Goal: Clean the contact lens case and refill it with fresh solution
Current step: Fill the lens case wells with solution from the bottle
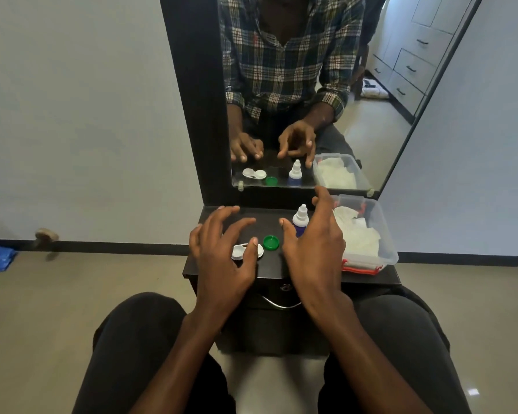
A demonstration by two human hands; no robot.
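On the small dark table (311, 279) before a mirror, the left hand (222, 258) hovered spread, empty, over the white lens case (240, 251), its long axis left-right. Further right lay the green cap (271, 242), the solution bottle (300, 220), then the right hand (314, 249), open.

On the worktop (284, 271) in front of me, the lens case (240, 252) lies at the left, under my left hand (222, 255). Just right of it sits a loose cap (271, 242). Farther right and a little behind stands the solution bottle (300, 221), partly behind my right hand (314, 246). At the right edge is a box (385, 249) with tissues (358, 237) in it. A mirror (371, 115) rises behind the worktop.
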